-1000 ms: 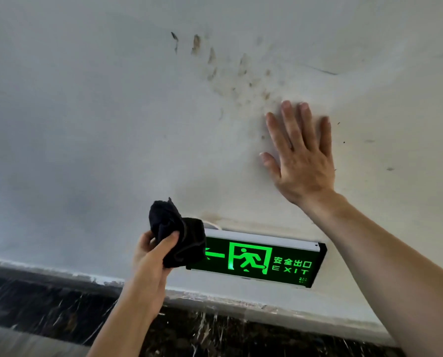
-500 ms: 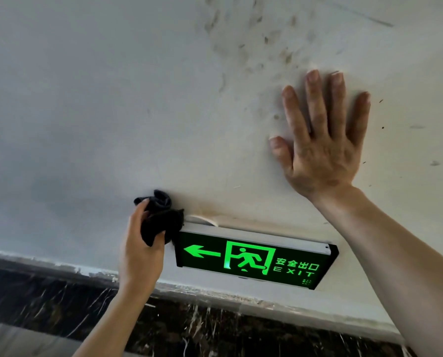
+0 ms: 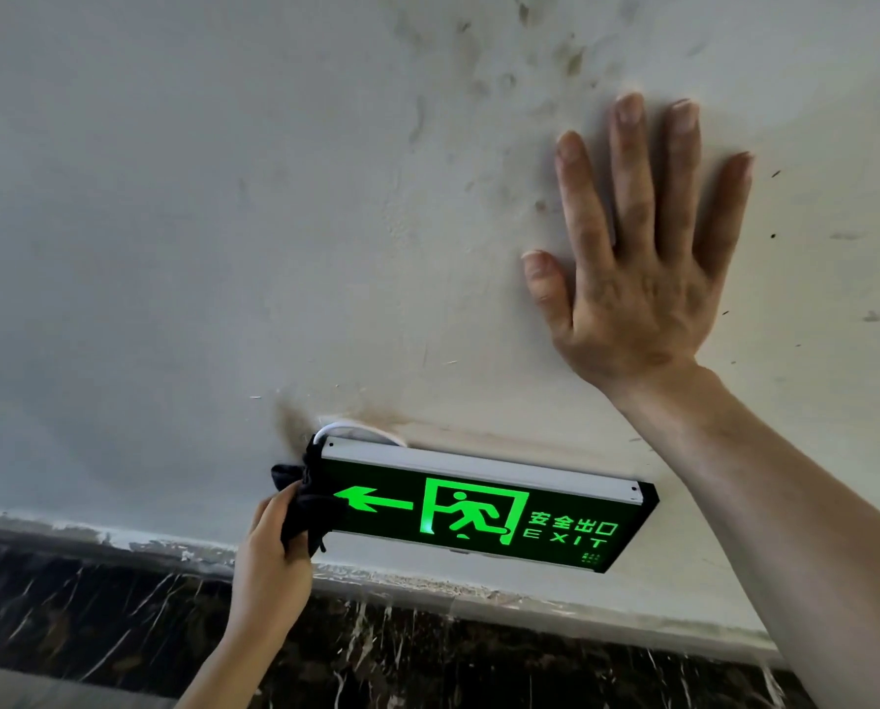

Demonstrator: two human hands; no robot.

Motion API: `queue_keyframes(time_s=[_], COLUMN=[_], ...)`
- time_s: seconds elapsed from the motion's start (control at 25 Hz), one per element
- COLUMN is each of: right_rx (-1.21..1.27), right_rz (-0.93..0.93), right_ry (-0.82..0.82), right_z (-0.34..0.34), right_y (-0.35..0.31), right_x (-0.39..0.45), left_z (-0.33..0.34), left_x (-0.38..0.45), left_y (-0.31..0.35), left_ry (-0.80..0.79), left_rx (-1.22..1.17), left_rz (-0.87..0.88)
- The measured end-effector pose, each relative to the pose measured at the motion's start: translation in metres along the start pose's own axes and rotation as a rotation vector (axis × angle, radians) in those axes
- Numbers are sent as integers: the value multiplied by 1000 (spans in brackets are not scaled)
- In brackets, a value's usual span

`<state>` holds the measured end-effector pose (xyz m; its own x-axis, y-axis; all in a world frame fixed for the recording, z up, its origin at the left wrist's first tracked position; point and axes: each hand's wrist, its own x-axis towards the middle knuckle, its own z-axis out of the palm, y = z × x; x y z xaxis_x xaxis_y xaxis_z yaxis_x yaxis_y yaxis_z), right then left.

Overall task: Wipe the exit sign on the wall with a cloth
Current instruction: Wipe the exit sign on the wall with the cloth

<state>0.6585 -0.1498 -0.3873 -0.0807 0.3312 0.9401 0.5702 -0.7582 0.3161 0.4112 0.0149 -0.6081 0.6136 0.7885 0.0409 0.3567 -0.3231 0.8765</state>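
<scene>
1. We see the sign [image 3: 484,509] mounted low on the wall [image 3: 197,222], lit green, just above a dark marbled skirting [image 3: 95,621]; its right end sits lower than its left.
2. The left hand [image 3: 274,560] is clenched around a dark cloth [image 3: 300,504], bunched and pressed against the sign's left end, beside the arrow.
3. The right hand [image 3: 637,258] grasps nothing — fingers spread, palm flat on the wall above and to the right of the sign, apparently as a brace.
4. A white cable [image 3: 356,429] loops out behind the sign's top left corner, close to the cloth; brown smudging marks the wall there.
5. We judge the wipe to be at an early stage: only the left end is under the cloth, and the lit face and top rail lie uncovered.
6. Risks from here:
   - The cloth could snag the cable if swept upward over the corner, tugging the wiring.
   - Sideways pressure on the end cap could shift the sign — it already hangs askew, and we cannot tell how firmly it is fixed.
   - A tightly bunched cloth offers little flat contact, so a pass across the face may streak or skip parts.
   - The cloth may carry wall grime onto the face.
</scene>
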Motion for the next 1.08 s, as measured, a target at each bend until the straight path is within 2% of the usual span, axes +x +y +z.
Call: queue_keyframes(time_s=[0.44,0.56,0.68,0.8,0.88,1.0,1.08], right_rx=[-10,4,13,9,15,51,126], right_rz=[0,-7,3,0,2,4,8], right_ry=[10,21,18,17,-11,-107,-237], right_z=[1,2,2,2,-1,-13,-25], right_y=[2,-1,1,0,1,2,2], right_x=[2,2,2,1,3,5,5], left_z=[16,16,23,32,34,28,24], left_x=[3,5,-2,-19,-33,-53,-67], left_y=[-14,-25,-28,-20,-6,26,54], left_ry=[-34,-107,-221,-328,-367,-426,-513], left_rx=[66,127,132,-144,-382,-666,-780], left_rz=[-131,-186,-318,-550,-627,-652,-616])
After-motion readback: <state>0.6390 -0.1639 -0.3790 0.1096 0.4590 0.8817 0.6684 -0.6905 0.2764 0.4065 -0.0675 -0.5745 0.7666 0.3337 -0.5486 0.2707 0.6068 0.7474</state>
